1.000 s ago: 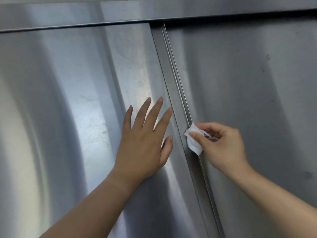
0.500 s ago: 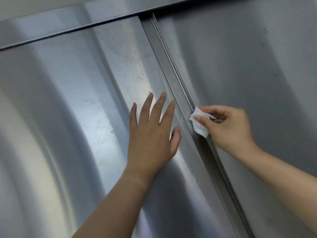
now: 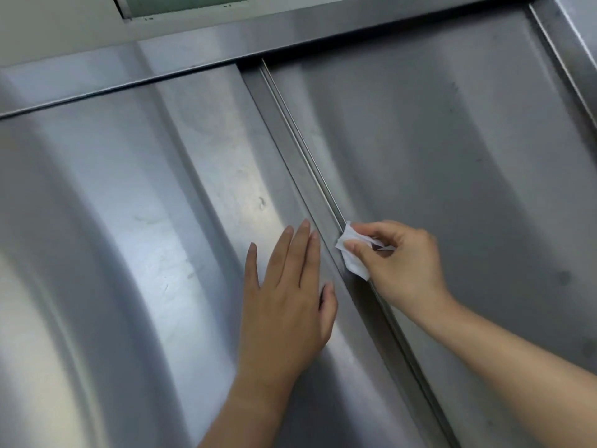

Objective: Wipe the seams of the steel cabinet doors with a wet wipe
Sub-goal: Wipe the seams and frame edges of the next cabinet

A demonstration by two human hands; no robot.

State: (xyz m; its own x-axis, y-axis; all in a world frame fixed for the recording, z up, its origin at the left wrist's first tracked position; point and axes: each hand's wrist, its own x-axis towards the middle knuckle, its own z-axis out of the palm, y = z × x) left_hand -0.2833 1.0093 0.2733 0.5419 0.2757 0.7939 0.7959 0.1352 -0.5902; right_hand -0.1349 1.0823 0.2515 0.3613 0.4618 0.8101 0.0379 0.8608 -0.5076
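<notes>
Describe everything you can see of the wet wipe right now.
The wet wipe is a small white sheet, folded or bunched into a crumpled wad, and it looks soft and thin. The right hand pinches it between thumb and forefinger, and part of it is hidden in that grip. Its upper left edge lies against the door seam, roughly midway along the visible length. Whether it is soiled cannot be told.

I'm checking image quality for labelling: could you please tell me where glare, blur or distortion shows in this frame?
Head view: broad soft glare bands streak the left door; the seam runs tilted, hardly bowed; slight softness overall, yet the wet wipe, right hand and left hand read clearly.
</notes>
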